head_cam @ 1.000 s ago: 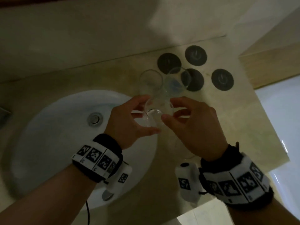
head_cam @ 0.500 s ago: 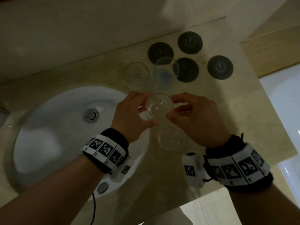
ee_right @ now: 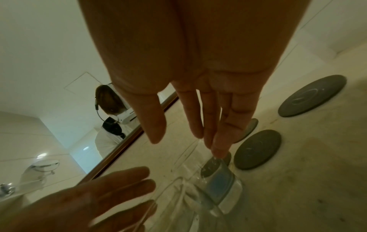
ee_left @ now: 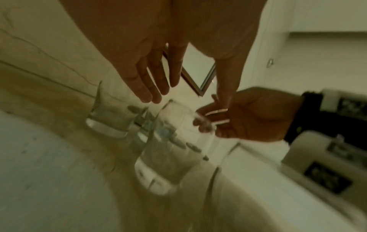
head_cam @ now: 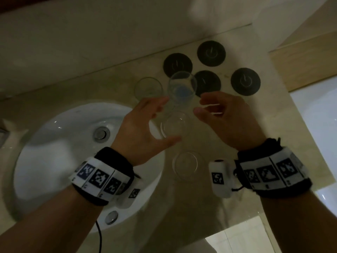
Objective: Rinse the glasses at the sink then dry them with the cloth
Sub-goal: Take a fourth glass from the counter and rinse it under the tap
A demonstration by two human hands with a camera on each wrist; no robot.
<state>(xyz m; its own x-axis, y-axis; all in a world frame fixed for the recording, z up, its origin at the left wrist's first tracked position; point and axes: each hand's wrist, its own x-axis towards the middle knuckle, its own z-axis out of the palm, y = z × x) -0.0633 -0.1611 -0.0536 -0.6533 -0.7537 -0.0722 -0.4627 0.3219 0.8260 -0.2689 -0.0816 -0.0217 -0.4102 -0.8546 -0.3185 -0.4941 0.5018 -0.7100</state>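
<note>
Several clear glasses stand on the beige counter [head_cam: 228,179] right of the sink. One glass [head_cam: 174,124] stands between my two hands, and neither hand touches it. My left hand [head_cam: 169,119] is open, fingers spread at that glass's left side. My right hand [head_cam: 199,105] is open at its right, fingers straight. Behind them stand a glass with a blue base [head_cam: 182,86] [ee_right: 220,188] and a plain glass [head_cam: 148,87] [ee_left: 111,116]. Another glass [head_cam: 187,164] stands nearer, by my right wrist. No cloth is in view.
The white sink basin [head_cam: 54,152] with its drain [head_cam: 100,134] lies to the left. Several dark round coasters [head_cam: 245,81] lie at the back right of the counter. A wall with a mirror edge [ee_right: 123,144] runs behind. The counter drops off at the right.
Both hands were pinching the middle glass by its rim. They have let go and spread apart, and the glass now stands on the counter between them.
</note>
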